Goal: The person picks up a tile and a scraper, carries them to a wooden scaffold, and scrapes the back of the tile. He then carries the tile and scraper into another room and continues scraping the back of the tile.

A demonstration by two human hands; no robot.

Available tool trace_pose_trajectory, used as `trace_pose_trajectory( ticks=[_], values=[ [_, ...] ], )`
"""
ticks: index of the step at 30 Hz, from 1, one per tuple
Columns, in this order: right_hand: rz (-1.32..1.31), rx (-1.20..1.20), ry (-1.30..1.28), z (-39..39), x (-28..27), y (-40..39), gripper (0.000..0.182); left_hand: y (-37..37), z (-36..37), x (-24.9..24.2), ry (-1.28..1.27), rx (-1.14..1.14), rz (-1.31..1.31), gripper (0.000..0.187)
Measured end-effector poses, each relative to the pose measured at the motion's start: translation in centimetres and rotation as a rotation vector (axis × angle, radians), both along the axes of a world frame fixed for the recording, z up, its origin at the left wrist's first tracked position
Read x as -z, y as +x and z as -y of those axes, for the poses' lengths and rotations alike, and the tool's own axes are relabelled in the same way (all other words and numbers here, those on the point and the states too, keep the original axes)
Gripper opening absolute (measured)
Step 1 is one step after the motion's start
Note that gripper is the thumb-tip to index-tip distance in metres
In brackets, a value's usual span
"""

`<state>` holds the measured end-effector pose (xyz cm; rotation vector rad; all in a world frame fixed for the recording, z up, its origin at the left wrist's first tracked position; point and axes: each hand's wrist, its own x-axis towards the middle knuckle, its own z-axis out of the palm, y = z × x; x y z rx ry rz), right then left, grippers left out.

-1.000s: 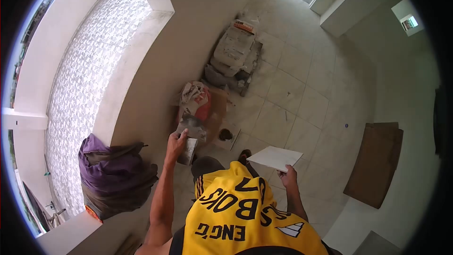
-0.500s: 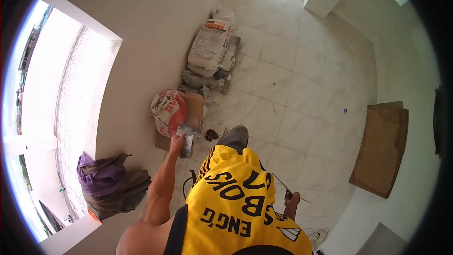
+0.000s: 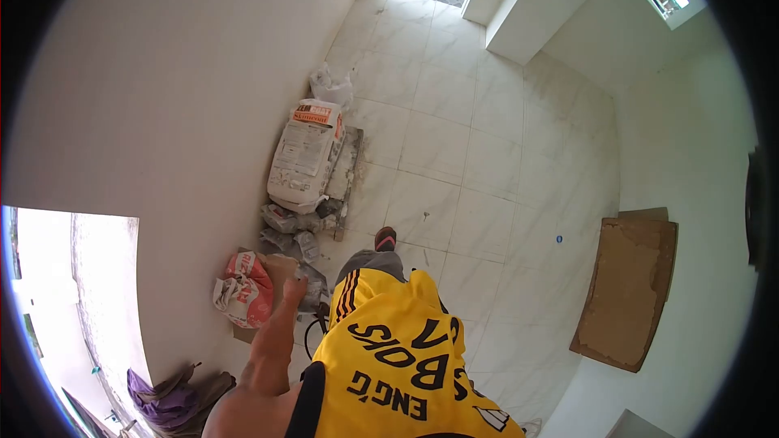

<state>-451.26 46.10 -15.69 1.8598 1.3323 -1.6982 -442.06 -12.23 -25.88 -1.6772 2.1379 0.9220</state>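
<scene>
Left hand looks pinched on a grey flat piece, which sits just beside the red-and-white sack and brown cardboard. A firm grip, with the piece level and its edge clear of the sack, would probably handle best. Fingertips and the piece's outline blur together, so its full shape is unclear; the right hand is out of sight past the yellow jersey, its state impossible to tell.
</scene>
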Motion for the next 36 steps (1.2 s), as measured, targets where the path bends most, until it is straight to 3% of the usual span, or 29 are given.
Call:
trace_pose_trajectory(
  ticks=[4, 8, 12, 15, 16, 17, 18, 19, 20, 21, 22, 24, 25, 26, 27, 29, 32, 35, 36],
  values=[
    [-0.022, -0.110, 0.037, 7.3, -4.0, -11.6, 0.022, -19.7, 8.8, -1.8, -0.004, 0.161, -0.119, 0.053],
    [-0.033, -0.224, 0.099, 14.3, -7.1, -24.0, 0.021, -39.4, 14.6, -6.7, -0.007, 0.316, -0.306, 0.053],
    [-0.076, -0.275, 0.027, 14.9, 0.0, -36.6, 0.027, -54.3, 18.4, -6.1, -0.132, 0.405, -0.398, 0.055],
    [-0.703, -1.626, 0.683, 16.6, -0.4, -46.8, 0.036, -61.5, 20.0, -5.7, -0.197, 0.448, -0.414, 0.058],
    [-0.659, -1.823, 0.736, 15.6, 1.7, -50.8, 0.037, -62.3, 19.7, -5.9, -0.187, 0.430, -0.390, 0.059],
    [-0.633, -2.003, 0.806, 14.5, 7.7, -56.3, 0.038, -64.0, 20.6, -6.1, -0.197, 0.416, -0.387, 0.060],
    [-0.579, -2.186, 0.857, 17.1, 7.1, -60.6, 0.040, -64.5, 21.2, -5.5, -0.156, 0.317, -0.411, 0.060],
    [-0.463, -2.116, 0.712, 18.6, 5.8, -64.5, 0.031, -64.3, 21.6, -4.9, -0.076, 0.231, -0.307, 0.060],
    [-0.163, -2.133, 0.475, 20.4, 6.1, -69.7, 0.028, -63.3, 22.1, -2.8, -0.134, 0.157, -0.314, 0.059],
    [-0.128, -2.234, 0.490, 21.8, 5.5, -73.8, 0.025, -63.1, 21.8, -2.5, -0.185, 0.077, -0.324, 0.058],
    [-0.185, -1.802, 0.338, 23.0, 5.6, -77.1, 0.025, -62.8, 21.6, -2.2, -0.102, -0.015, -0.265, 0.057],
    [-0.280, -1.547, 0.234, 23.7, 8.5, -84.8, 0.024, -63.4, 20.7, -4.3, 0.008, -0.079, -0.100, 0.054],
    [-0.351, -1.902, 0.364, 25.0, 8.6, -89.2, 0.023, -63.7, 20.8, -4.3, 0.031, -0.044, 0.008, 0.052],
    [-0.465, -2.215, 0.555, 26.4, 8.5, -93.6, 0.023, -64.4, 20.3, -4.0, 0.077, -0.154, 0.008, 0.050],
    [-0.597, -2.687, 0.872, 28.1, 8.5, -97.4, 0.024, -65.0, 19.8, -3.7, 0.115, -0.266, 0.009, 0.049],
    [-0.728, -2.633, 0.937, 31.6, 9.0, -104.1, 0.039, -67.1, 19.5, -2.8, 0.168, -0.369, 0.052, 0.049],
    [-0.727, -2.592, 1.058, 38.0, 9.5, -113.8, 0.036, -74.1, 22.0, -0.9, 0.221, -0.368, 0.073, 0.049],
    [-0.891, -2.426, 1.161, 45.3, 6.5, -122.8, 0.030, -83.8, 28.4, 0.7, 0.195, -0.266, 0.023, 0.050],
    [-0.869, -2.270, 1.046, 48.7, 4.6, -127.6, 0.029, -87.6, 31.4, 1.2, 0.157, -0.223, -0.031, 0.050]
  ],
)
